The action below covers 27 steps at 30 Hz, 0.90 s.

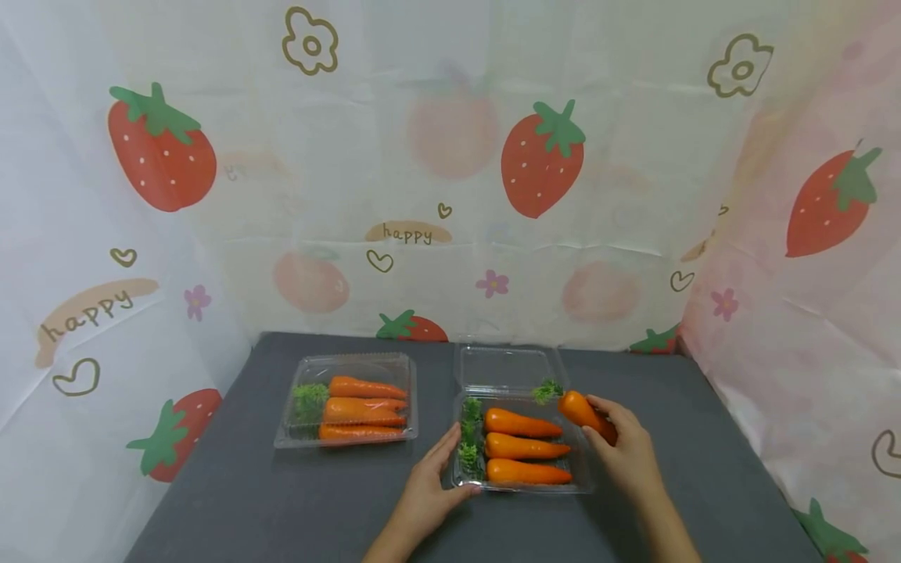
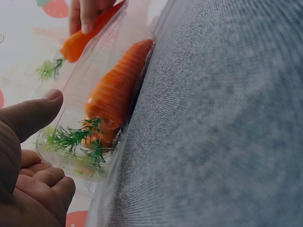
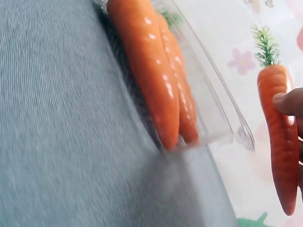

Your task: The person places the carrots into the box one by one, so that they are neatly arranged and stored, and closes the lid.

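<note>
My right hand (image 1: 622,446) grips an orange carrot (image 1: 580,410) with a green leafy top, raised over the right rear part of an open clear plastic box (image 1: 584,483). Its thumb and fingers lie on opposite sides of the carrot (image 3: 277,123) in the right wrist view. Inside the box, three carrots (image 1: 524,446) lie side by side, green tops (image 1: 470,450) to the left. My left hand (image 1: 425,489) rests at the box's left front corner, fingers along the left side and thumb by the front edge. Part of that hand (image 2: 28,142) shows beside the box's leafy end.
To the left stands a closed clear box (image 1: 408,367) holding three more carrots (image 1: 362,410). The open box's lid (image 1: 507,367) lies folded back behind it. Both boxes sit on a dark grey tabletop (image 1: 338,500), with strawberry-printed cloth (image 1: 436,274) behind and at the sides.
</note>
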{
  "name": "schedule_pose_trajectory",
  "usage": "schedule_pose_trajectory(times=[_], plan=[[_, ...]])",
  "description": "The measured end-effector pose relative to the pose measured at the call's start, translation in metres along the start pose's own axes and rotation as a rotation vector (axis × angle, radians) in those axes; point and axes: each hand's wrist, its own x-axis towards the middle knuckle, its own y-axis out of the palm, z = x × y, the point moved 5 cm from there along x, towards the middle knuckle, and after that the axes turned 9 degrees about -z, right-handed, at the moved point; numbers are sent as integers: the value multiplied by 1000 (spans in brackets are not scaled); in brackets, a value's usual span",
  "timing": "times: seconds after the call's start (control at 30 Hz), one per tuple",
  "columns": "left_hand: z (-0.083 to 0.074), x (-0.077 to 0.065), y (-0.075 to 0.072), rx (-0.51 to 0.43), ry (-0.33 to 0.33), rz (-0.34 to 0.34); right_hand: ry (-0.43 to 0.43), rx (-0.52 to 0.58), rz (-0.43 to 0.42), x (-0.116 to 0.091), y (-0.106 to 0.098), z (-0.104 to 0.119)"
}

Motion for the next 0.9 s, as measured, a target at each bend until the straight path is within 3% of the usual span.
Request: schedule_pose_trajectory(times=[0.33, 0.57, 0.9], plan=[[-2, -1, -1, -13, -1, 14, -24, 59, 100, 0, 21, 21], [-2, 0, -2, -11, -12, 7, -74, 72, 132, 5, 30, 32], [-2, -1, -1, -2, 15, 1, -149, 118, 250, 12, 47, 45]])
